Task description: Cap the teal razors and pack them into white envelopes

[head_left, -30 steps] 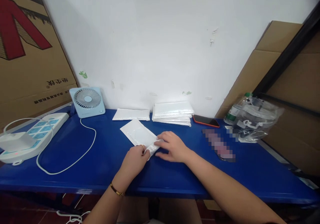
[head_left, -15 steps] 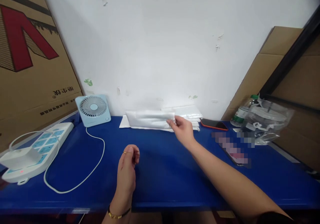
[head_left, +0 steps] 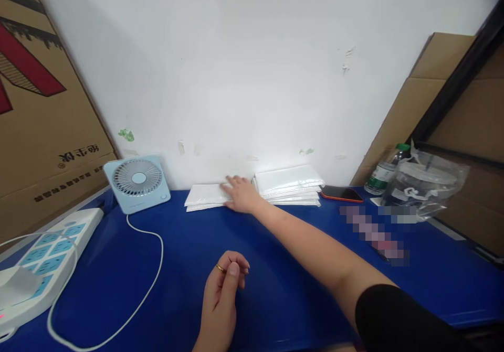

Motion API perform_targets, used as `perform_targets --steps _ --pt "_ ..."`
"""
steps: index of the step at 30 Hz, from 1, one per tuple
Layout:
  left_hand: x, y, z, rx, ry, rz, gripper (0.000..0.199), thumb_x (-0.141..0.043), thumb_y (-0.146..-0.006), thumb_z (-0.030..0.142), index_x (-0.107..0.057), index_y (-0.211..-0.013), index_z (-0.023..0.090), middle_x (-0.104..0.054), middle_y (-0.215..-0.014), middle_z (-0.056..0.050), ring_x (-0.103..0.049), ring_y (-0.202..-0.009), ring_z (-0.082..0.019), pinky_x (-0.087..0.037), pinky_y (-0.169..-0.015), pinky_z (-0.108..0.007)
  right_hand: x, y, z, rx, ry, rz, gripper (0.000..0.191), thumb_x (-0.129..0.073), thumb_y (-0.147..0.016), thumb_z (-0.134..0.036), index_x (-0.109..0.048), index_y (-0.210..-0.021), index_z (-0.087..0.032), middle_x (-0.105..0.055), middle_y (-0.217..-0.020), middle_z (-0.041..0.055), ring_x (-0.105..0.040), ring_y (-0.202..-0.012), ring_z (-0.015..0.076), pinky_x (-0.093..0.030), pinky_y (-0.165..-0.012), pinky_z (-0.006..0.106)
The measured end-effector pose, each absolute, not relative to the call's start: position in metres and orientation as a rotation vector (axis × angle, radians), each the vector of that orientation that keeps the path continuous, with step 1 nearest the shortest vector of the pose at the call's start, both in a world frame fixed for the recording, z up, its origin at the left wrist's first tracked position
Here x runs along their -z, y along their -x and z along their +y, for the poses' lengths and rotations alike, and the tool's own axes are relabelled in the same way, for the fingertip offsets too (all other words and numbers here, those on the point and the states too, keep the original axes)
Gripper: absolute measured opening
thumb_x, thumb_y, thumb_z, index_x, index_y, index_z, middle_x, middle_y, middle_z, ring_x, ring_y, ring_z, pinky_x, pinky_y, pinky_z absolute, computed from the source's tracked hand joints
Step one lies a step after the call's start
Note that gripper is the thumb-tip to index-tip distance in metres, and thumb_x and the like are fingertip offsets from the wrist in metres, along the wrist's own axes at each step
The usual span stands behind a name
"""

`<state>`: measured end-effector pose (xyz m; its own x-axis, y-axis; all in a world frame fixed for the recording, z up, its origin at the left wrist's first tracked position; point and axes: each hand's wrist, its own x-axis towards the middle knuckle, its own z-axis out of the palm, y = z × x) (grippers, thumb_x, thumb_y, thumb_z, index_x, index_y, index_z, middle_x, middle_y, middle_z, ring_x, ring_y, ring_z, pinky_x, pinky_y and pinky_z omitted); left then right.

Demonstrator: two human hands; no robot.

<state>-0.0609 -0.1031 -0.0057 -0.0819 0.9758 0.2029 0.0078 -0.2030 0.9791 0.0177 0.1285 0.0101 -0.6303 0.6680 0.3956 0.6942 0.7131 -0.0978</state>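
Two low piles of flat white packets lie at the back against the wall: a left pile [head_left: 203,194] and a thicker right pile [head_left: 289,179]. My right hand [head_left: 242,194] lies palm down on the right end of the left pile. Its fingers are spread, touching the top packet and covering part of it. Nearer the front, my left hand [head_left: 224,291] hovers over the blue table, fingers curled and thumb pressed against them. Nothing shows in it. A gold ring sits on one of its fingers.
A light blue fan [head_left: 137,184] stands at the left, its white cable trailing across the table [head_left: 185,257]. Beside it is a power strip [head_left: 59,268]. At the right are a phone [head_left: 342,194], a bottle [head_left: 388,171] and a bagged cup [head_left: 421,189].
My right hand held up a white packet before; it has moved left, laid the packet on the left pile and let go. My left hand stays curled, now further right in view.
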Motion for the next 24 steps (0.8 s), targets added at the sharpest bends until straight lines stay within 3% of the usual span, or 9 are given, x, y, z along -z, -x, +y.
perform_targets --steps 2,6,9,11,14,17,21,24 --pt "0.004 0.059 -0.104 -1.376 -1.385 1.185 0.034 -0.036 -0.090 0.045 -0.057 -0.079 0.021 -0.049 -0.069 -0.001 -0.043 -0.064 -0.015 -0.035 -0.062 -0.026 -0.002 -0.011 0.128 0.287 0.847 -2.744 0.046 -0.054 -0.084 -0.033 -0.046 -0.129 -0.028 -0.037 -0.142 0.0073 -0.030 -0.128 0.0325 -0.030 -0.101 0.047" --pt "0.001 0.057 -0.104 -1.325 -1.452 1.243 0.034 -0.039 -0.088 0.046 -0.058 -0.076 0.021 -0.047 -0.064 -0.001 -0.044 -0.062 -0.016 -0.035 -0.061 -0.026 0.008 0.012 0.134 0.374 1.092 -2.678 0.043 -0.033 -0.091 -0.014 -0.046 -0.130 -0.028 -0.049 -0.130 0.0097 -0.045 -0.115 0.0259 -0.042 -0.089 0.040" --pt "0.001 0.057 -0.103 -1.312 -1.452 1.273 0.034 -0.040 -0.087 0.047 -0.059 -0.075 0.021 -0.046 -0.062 -0.001 -0.045 -0.062 -0.016 -0.035 -0.060 -0.026 -0.002 0.011 0.136 0.326 1.123 -2.598 0.040 -0.039 -0.091 -0.024 -0.045 -0.131 -0.026 -0.053 -0.126 0.0091 -0.047 -0.113 0.0257 -0.042 -0.090 0.041" --pt "0.001 0.057 -0.103 -1.301 -1.455 1.272 0.033 -0.041 -0.087 0.047 -0.059 -0.076 0.021 -0.047 -0.062 -0.001 -0.045 -0.063 -0.016 -0.036 -0.061 -0.026 -0.018 -0.012 0.135 0.301 1.081 -2.532 0.048 -0.043 -0.089 -0.035 -0.039 -0.136 -0.023 -0.049 -0.131 0.0092 -0.044 -0.118 0.0265 -0.038 -0.096 0.042" --pt "0.000 0.054 -0.103 -1.290 -1.460 1.263 0.032 -0.041 -0.087 0.046 -0.059 -0.076 0.021 -0.046 -0.062 0.000 -0.045 -0.062 -0.016 -0.036 -0.060 -0.025 -0.046 -0.084 0.134 0.273 1.163 -2.494 0.055 -0.048 -0.083 -0.021 -0.038 -0.137 -0.020 -0.044 -0.138 0.0094 -0.040 -0.124 0.0237 -0.033 -0.103 0.038" --pt "-0.001 0.052 -0.103 -1.260 -1.502 1.250 0.032 -0.042 -0.087 0.045 -0.059 -0.075 0.021 -0.047 -0.063 0.000 -0.045 -0.061 -0.015 -0.036 -0.059 -0.025 -0.066 -0.170 0.138 0.312 1.450 -2.605 0.074 -0.061 -0.065 -0.011 -0.041 -0.136 -0.018 -0.037 -0.142 0.0123 -0.032 -0.130 0.0321 -0.028 -0.105 0.044" --pt "-0.001 0.051 -0.102 -1.255 -1.528 1.286 0.031 -0.044 -0.085 0.046 -0.059 -0.074 0.021 -0.049 -0.063 0.000 -0.046 -0.061 -0.016 -0.037 -0.059 -0.025 -0.074 -0.236 0.148 0.331 1.632 -2.703 0.072 -0.055 -0.064 -0.002 -0.045 -0.133 -0.021 -0.048 -0.134 0.0109 -0.049 -0.118 0.0272 -0.039 -0.094 0.036" --pt "0.001 0.052 -0.101 -1.242 -1.513 1.326 0.032 -0.044 -0.085 0.047 -0.059 -0.075 0.021 -0.049 -0.064 0.000 -0.046 -0.062 -0.016 -0.037 -0.060 -0.025 -0.073 -0.246 0.155 0.418 1.614 -2.691 0.059 -0.052 -0.069 -0.004 -0.052 -0.125 -0.022 -0.057 -0.124 0.0090 -0.056 -0.107 0.0253 -0.043 -0.083 0.032"
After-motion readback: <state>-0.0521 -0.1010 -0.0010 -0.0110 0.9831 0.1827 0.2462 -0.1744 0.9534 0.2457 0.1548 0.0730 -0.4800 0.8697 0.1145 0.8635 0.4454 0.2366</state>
